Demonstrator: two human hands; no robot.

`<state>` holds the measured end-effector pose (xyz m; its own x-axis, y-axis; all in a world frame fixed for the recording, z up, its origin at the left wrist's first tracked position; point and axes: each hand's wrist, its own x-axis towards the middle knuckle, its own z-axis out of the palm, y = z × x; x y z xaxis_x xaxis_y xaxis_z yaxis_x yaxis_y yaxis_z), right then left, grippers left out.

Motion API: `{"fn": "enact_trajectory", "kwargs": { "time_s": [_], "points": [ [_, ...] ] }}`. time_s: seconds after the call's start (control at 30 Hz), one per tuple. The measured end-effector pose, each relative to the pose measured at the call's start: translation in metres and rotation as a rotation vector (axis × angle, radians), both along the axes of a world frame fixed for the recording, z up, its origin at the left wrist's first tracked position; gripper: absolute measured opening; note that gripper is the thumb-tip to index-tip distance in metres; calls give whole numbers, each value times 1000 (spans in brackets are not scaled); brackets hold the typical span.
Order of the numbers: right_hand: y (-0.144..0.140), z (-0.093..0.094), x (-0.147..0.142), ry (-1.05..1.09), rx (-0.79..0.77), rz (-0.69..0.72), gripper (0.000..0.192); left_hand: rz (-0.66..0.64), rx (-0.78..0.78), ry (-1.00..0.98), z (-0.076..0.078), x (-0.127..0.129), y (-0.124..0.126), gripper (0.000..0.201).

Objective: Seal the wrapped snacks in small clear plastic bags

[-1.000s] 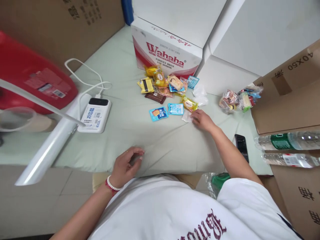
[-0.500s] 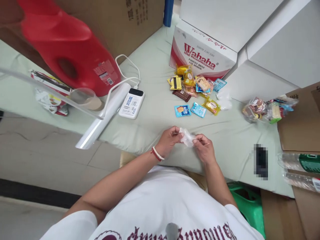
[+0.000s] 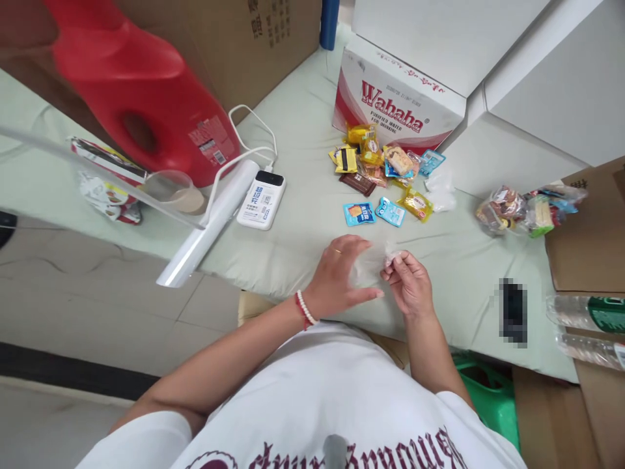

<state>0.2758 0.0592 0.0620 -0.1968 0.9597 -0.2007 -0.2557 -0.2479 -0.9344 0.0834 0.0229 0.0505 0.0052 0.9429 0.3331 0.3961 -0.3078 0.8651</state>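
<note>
My left hand (image 3: pixel 339 277) and my right hand (image 3: pixel 410 286) meet over the near edge of the pale green sheet (image 3: pixel 303 241). Between them is a small clear plastic bag (image 3: pixel 372 260). My right hand pinches its right edge. My left hand has its fingers spread, pushed against or into the bag. A pile of small snack packets (image 3: pixel 381 169) lies beyond the hands, in front of a red and white Wahaha box (image 3: pixel 395 107).
A white power bank (image 3: pixel 261 198) with its cable lies left of the snacks, beside a white lamp arm (image 3: pixel 205 225) and a red jug (image 3: pixel 141 98). A filled clear snack bag (image 3: pixel 522 208) sits at the right, near a phone (image 3: pixel 512 311), water bottles (image 3: pixel 586 312) and cardboard boxes (image 3: pixel 590 241).
My right hand took the clear bag from beside the snacks and brought it near. My left hand rose to it, first pinching, now spread open against it.
</note>
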Motion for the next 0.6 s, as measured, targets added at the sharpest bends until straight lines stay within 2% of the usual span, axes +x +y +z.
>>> {"fn": "enact_trajectory", "kwargs": {
  "time_s": [0.1, 0.13, 0.23, 0.37, 0.5, 0.6],
  "points": [
    [4, 11, 2, -55, 58, -46, 29, 17, -115, 28, -3, 3, 11, 16],
    [7, 14, 6, -64, 79, -98, 30, 60, -179, -30, -6, -1, 13, 12],
    [16, 14, 23, -59, 63, -263, 35, 229, -320, -280, -16, -20, 14, 14],
    [25, 4, 36, -54, -60, -346, 41, 353, -393, -474, -22, -41, 4, 22],
    [26, -5, 35, -98, -80, -354, 43, 306, -423, -453, -21, -47, -10, 28],
    [14, -5, 23, -229, -102, -205, 45, 354, -418, -459, -19, -43, -16, 29]
  ]
}}
